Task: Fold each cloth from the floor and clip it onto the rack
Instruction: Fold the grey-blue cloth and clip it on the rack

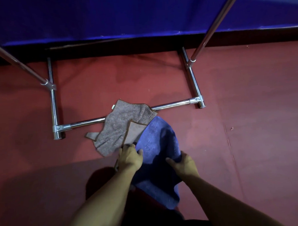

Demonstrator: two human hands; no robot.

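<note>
head view: both hands' grip (130,157) (182,163) clenched around plush, rumpled blue terry cloth (161,143)

No text, brand, number or sign can be read anywhere in the head view; the grey cloth (121,124) carries a small pale tag at its far left edge, but it is too small and blurred to show any lettering.
</note>
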